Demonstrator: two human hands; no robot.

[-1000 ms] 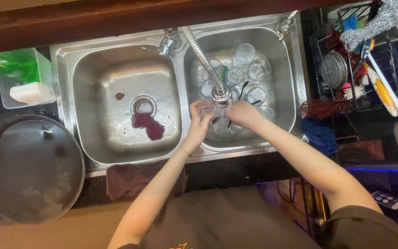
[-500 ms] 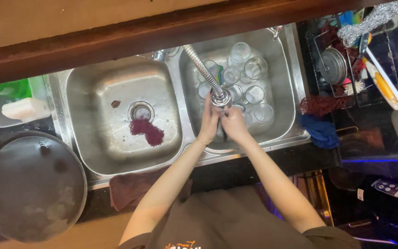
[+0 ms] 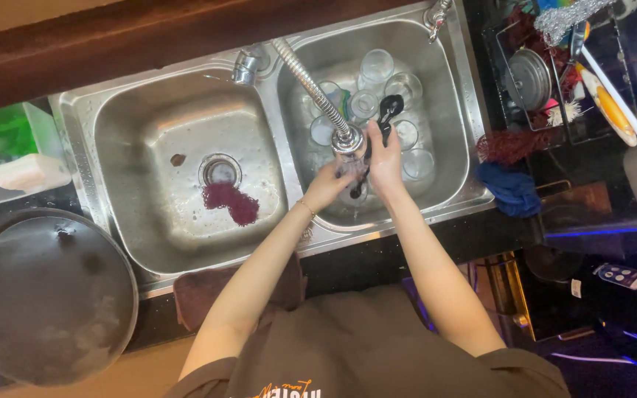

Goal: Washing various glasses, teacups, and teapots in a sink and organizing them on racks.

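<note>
Stainless double sink (image 3: 289,158) set into a dark counter (image 3: 377,262), seen from above the person's head. A large round dark pan (image 3: 42,298) lies on the counter to the left. The left basin (image 3: 149,199) holds only a purple scrubber (image 3: 231,203) beside the drain. The right basin (image 3: 458,118) is crowded with clear drinking glasses (image 3: 377,66), most standing mouth up. A coiled spring faucet (image 3: 311,88) reaches diagonally over this basin, its spray head ending just above the hands. A blue cloth (image 3: 509,188) sits on the counter to the right of the sink.

Both forearms extend forward and converge under the spray head, elbows bent and spread. The left hand (image 3: 327,188) is curled around a small clear glass (image 3: 352,168) held directly beneath the faucet, over the near part of the right basin. The right hand (image 3: 385,158) is closed on a black long-handled utensil (image 3: 386,118), apparently a brush, whose looped end projects beyond the fingers toward the far glasses; its lower end meets the glass.

Handling, as judged: the glass is light, rigid and fragile, and slippery when wet. A full wrap around the wall, as shown, looks more secure than a pinch at the rim. The utensil appears light and stiff, best held along its shaft.
</note>
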